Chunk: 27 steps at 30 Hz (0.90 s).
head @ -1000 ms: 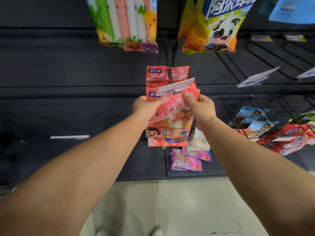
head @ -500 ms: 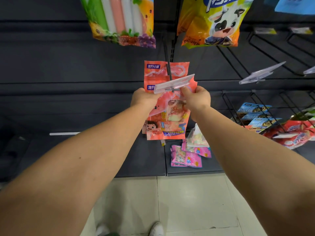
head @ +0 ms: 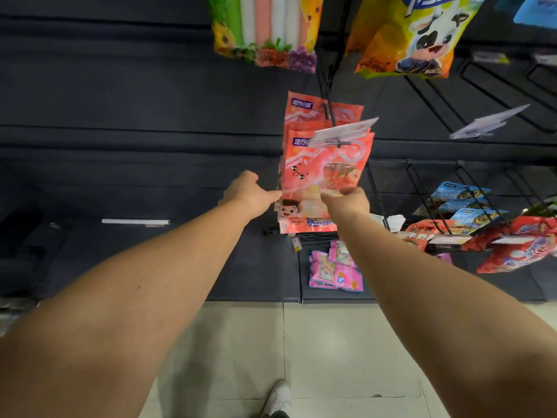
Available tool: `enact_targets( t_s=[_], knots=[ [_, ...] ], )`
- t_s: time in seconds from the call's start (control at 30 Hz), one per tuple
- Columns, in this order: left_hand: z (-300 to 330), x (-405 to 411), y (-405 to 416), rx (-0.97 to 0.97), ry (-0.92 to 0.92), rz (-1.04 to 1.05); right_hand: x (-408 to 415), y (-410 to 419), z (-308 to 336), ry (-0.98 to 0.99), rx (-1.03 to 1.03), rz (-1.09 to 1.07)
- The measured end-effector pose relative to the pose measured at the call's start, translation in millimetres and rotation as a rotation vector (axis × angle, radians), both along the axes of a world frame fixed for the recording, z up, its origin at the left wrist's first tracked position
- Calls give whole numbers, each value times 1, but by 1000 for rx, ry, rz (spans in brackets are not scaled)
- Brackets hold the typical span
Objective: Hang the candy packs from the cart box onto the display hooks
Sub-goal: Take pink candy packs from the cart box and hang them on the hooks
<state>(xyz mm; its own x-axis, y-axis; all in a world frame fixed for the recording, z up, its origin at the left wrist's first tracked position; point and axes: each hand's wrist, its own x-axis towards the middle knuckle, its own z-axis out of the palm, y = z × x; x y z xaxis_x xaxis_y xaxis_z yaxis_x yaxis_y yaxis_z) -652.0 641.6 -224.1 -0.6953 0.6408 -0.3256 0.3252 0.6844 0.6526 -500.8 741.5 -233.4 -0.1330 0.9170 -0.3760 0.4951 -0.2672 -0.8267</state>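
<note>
Several pink-orange candy packs (head: 322, 164) hang on a black display hook (head: 329, 108), with a clear price tag holder (head: 343, 131) at the hook's tip. My left hand (head: 248, 194) pinches the left edge of the front packs low down. My right hand (head: 349, 202) holds their lower right part from the front. The cart box is out of view.
A striped fruit candy bag (head: 268, 28) and a yellow cow bag (head: 410, 37) hang above. Blue packs (head: 461, 203) and red packs (head: 521, 245) hang on hooks at right. Pink packs (head: 334, 270) lie on the dark bottom shelf (head: 180, 267). An empty hook's white tag (head: 135, 221) sits left.
Both hands have slid down from the tops of the packs near the hook tip to their lower edges. The packs now hang straighter on the hook.
</note>
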Motion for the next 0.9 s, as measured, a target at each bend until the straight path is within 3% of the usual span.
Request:
enact_targets(
  t_s=[0.1, 0.17, 0.37, 0.5, 0.7, 0.9],
  knots=[
    [3, -20, -44, -119, 182, -82, -31, -42, 7, -71, 52, 199],
    [5, -38, -83, -172, 286, -119, -60, -76, 8, -222, 180, 391],
    [2, -120, -249, -296, 395, -48, -167, -225, 18, -499, 474, 876],
    [4, -173, -385, -342, 413, 56, -238, -347, 18, -534, 581, 1075],
    [20, -238, -605, -413, 429, 348, -344, -542, 31, -432, 727, 1399],
    [23, -267, -736, -481, 368, 565, -415, -667, 28, -375, 823, 1606]
  ],
)
